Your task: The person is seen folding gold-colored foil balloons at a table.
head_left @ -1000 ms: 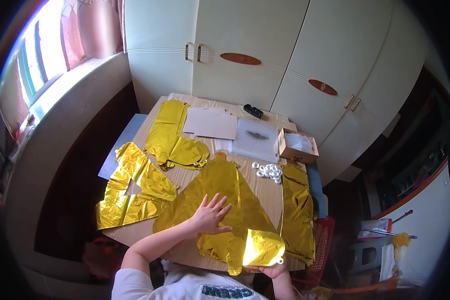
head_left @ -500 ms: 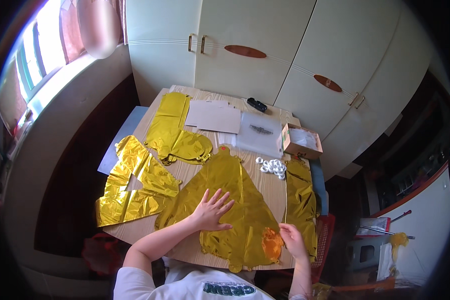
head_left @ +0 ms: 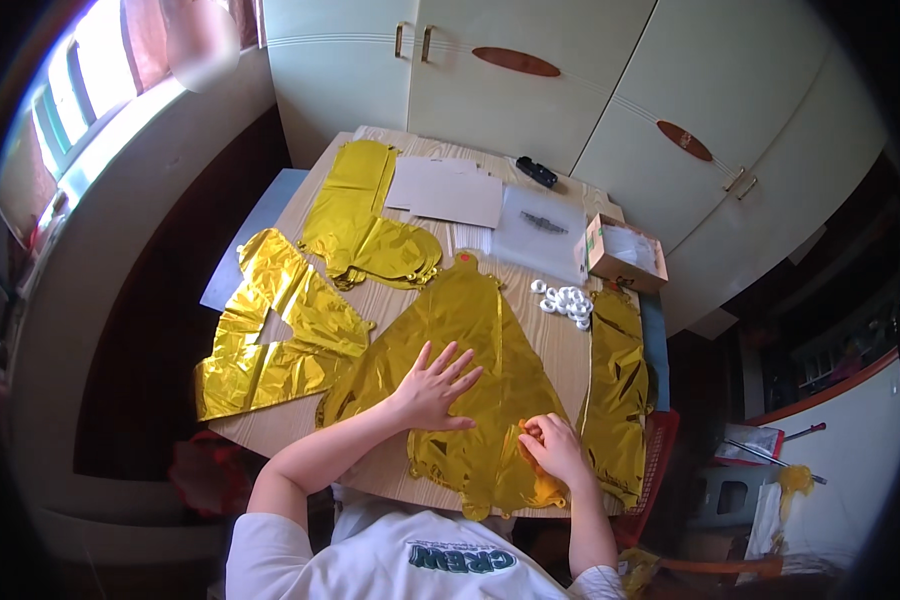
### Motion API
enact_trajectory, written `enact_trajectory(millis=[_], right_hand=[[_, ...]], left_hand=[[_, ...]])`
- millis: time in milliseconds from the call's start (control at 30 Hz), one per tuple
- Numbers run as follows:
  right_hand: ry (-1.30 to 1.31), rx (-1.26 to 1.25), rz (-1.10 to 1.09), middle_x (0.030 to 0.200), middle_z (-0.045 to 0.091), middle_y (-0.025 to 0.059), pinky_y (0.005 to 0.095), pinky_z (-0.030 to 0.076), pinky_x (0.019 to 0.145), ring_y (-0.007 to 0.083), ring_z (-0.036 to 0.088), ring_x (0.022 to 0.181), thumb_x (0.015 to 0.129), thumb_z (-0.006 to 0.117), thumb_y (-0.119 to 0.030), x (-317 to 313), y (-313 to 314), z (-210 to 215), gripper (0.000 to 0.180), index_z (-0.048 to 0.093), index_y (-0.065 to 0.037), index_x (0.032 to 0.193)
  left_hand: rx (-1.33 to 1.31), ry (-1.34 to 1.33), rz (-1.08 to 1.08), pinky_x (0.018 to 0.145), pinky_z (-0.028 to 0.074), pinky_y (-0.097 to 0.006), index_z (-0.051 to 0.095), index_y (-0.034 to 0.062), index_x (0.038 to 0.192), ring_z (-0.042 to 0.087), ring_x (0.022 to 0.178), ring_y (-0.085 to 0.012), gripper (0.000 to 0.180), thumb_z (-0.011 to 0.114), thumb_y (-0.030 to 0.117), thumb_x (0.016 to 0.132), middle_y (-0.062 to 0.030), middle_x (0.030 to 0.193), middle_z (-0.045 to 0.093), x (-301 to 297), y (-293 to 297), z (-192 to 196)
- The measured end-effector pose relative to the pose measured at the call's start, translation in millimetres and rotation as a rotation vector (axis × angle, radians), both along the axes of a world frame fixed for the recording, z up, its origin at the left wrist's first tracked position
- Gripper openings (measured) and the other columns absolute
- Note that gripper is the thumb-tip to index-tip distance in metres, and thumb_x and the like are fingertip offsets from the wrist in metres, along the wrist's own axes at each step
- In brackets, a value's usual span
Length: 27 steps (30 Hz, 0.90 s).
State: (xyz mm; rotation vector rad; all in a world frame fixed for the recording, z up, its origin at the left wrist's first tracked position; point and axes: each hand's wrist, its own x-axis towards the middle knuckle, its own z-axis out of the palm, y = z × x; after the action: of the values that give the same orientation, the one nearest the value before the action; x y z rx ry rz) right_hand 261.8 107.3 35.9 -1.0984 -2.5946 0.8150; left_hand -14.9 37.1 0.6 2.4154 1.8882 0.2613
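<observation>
A large, flat gold foil balloon, roughly triangular, lies in front of me on the wooden table. My left hand rests flat on its middle with the fingers spread. At the balloon's lower right corner is my right hand, its fingers curled and pressed together; whatever is between them is hidden. Around and below those fingers shows an orange patch, either a reflection or a separate piece; I cannot tell which. To the left lies a crinkled gold foil piece with a triangular opening.
Stacked gold foil balloons lie at the far left, beside pale cardboard sheets. Further right are a clear plastic sheet, a black object, white rings, an open cardboard box and a long gold foil piece.
My right hand has moved left from the balloon's right edge onto its lower right corner, its fingers curling further. The left hand stays flat. The whole view has shifted slightly.
</observation>
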Motion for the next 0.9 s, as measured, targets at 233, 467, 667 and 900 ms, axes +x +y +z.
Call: enact_trajectory(millis=[233,467,667,900], right_hand=[[-0.002,0.058,0.035,0.088,0.064,0.0064,0.0404,0.044,0.083,0.0267,0.061,0.089,0.084,0.07,-0.026,-3.7,-3.5,-3.5,0.02,0.067,-0.009,0.092],[-0.024,0.048,0.058,0.095,0.063,0.007,0.0401,0.043,0.084,0.0275,0.059,0.094,0.083,0.071,-0.027,-12.2,-5.6,-6.3,0.024,0.067,-0.01,0.1],[0.042,0.006,0.035,0.098,0.064,0.0082,0.0409,0.043,0.088,0.0294,0.058,0.097,0.083,0.071,-0.027,-24.3,-10.7,-11.3,0.025,0.067,-0.011,0.102],[0.056,-0.112,0.03,0.101,0.064,0.0106,0.0373,0.05,0.078,0.0287,0.063,0.088,0.084,0.07,-0.022,-32.2,-13.7,-0.7,0.024,0.066,-0.007,0.103]], left_hand=[[-0.002,0.018,-0.005,0.113,0.012,-0.064,0.03,0.015,0.151,0.017,0.146,-0.0383,0.096,0.042,0.079,0.08,-0.0157,0.156,0.027,-0.5,-1.1,-0.8],[-0.015,-0.005,-0.006,0.114,0.01,-0.063,0.031,0.0145,0.15,0.017,0.146,-0.0387,0.096,0.046,0.077,0.079,-0.0159,0.156,0.026,-2.2,-1.0,0.0],[-0.013,0.011,0.0,0.113,0.01,-0.065,0.031,0.0146,0.15,0.017,0.146,-0.0391,0.096,0.046,0.078,0.079,-0.0159,0.156,0.026,-1.0,-2.5,1.5],[-0.012,0.018,-0.004,0.112,0.01,-0.066,0.031,0.0146,0.15,0.017,0.146,-0.0394,0.096,0.044,0.079,0.08,-0.0159,0.156,0.025,-1.5,-3.5,1.1]])
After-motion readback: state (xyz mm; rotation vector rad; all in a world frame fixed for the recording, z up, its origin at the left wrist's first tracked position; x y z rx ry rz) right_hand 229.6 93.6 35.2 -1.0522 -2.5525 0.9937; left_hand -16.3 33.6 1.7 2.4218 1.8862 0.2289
